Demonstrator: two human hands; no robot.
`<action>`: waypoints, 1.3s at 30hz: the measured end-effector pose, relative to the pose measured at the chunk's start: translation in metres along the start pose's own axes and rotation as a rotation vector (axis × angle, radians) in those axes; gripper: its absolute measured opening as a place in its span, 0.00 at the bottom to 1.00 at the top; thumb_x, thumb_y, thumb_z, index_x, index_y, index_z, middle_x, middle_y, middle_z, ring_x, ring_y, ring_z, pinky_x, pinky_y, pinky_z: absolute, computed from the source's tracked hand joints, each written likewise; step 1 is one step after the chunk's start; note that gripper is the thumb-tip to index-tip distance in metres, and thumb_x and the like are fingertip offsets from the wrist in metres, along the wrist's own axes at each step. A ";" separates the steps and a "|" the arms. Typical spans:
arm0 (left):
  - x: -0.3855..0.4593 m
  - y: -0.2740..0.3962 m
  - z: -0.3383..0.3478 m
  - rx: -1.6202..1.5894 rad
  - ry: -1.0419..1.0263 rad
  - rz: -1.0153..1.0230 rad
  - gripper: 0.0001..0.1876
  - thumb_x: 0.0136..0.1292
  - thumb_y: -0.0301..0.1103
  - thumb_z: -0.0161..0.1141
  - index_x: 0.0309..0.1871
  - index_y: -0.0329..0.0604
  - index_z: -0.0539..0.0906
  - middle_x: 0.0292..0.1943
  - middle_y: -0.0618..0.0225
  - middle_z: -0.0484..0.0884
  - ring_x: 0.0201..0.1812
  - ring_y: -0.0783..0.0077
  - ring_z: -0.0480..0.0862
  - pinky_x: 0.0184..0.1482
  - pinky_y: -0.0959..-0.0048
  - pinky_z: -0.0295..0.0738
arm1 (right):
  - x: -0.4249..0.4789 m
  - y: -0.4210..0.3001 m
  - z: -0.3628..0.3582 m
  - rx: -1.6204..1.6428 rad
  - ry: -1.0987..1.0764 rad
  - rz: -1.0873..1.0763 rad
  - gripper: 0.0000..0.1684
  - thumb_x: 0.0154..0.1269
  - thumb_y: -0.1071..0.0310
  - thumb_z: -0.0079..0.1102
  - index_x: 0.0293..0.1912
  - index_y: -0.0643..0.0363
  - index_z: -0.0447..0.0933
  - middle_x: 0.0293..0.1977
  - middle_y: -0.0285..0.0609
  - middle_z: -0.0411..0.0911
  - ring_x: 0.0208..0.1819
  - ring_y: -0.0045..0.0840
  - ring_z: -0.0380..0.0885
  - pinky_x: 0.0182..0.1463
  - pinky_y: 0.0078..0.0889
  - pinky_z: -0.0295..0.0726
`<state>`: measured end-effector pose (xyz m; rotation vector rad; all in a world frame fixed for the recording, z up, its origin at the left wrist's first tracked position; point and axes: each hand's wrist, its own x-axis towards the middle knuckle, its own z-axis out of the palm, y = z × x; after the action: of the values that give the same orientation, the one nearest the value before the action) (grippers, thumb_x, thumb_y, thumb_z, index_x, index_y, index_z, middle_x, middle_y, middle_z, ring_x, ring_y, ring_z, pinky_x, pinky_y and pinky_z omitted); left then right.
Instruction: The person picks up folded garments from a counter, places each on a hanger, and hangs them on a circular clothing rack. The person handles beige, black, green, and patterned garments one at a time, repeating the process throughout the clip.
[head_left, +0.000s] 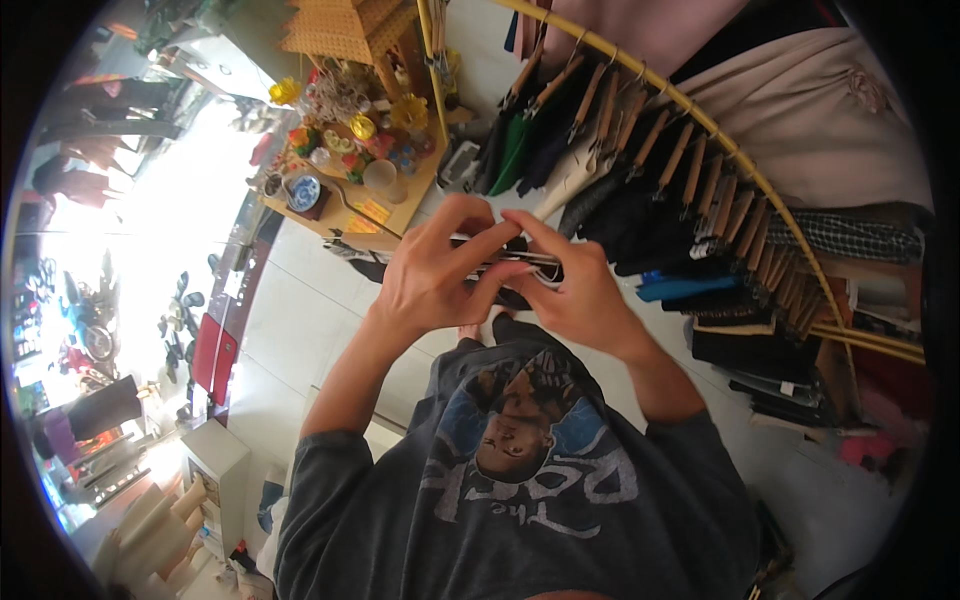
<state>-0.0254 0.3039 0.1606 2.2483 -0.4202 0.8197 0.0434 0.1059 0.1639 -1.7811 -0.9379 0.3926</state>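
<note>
Both hands meet in front of my chest around a small, thin object (531, 257) with pale, shiny edges and dark parts. Fingers cover most of it, so what it is cannot be made out. My left hand (435, 274) grips its left side, thumb below and fingers arched above. On the other side, my right hand (581, 289) holds the right end between thumb and curled fingers. The fingertips of the two hands nearly touch at the middle. Below them are my dark printed T-shirt (517, 450) and, partly hidden, my bare feet.
A curved yellow clothes rail (720, 139) carries several wooden clip hangers with dark garments at the right. Ahead stands a wooden altar (416, 210) with flowers, cups and a blue-and-white bowl (304, 193). A red box-like object (215, 356) and shoes lie near the bright doorway at left.
</note>
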 end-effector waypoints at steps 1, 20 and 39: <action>0.001 0.001 0.001 0.092 0.047 -0.022 0.20 0.54 0.29 0.79 0.50 0.34 0.88 0.47 0.56 0.81 0.39 0.54 0.85 0.38 0.64 0.82 | 0.001 0.008 0.002 0.001 0.044 0.017 0.35 0.70 0.73 0.70 0.73 0.66 0.71 0.42 0.61 0.87 0.40 0.49 0.91 0.43 0.40 0.86; -0.021 -0.228 0.087 -0.533 -0.222 -1.027 0.22 0.71 0.31 0.58 0.66 0.34 0.82 0.36 0.69 0.87 0.33 0.77 0.84 0.35 0.73 0.79 | 0.109 0.138 0.019 0.082 -0.065 0.179 0.39 0.72 0.51 0.73 0.71 0.68 0.74 0.64 0.60 0.81 0.69 0.47 0.79 0.73 0.44 0.75; 0.156 -0.366 0.160 -0.326 -0.553 -0.476 0.14 0.70 0.34 0.60 0.53 0.35 0.79 0.42 0.44 0.77 0.47 0.35 0.81 0.52 0.46 0.75 | 0.284 0.253 0.007 -0.505 0.448 0.952 0.12 0.66 0.69 0.64 0.32 0.69 0.86 0.34 0.65 0.87 0.39 0.58 0.89 0.48 0.54 0.89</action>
<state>0.3442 0.4386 -0.0094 2.1064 -0.2238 -0.1179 0.3245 0.2841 -0.0202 -2.5767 0.2114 0.3233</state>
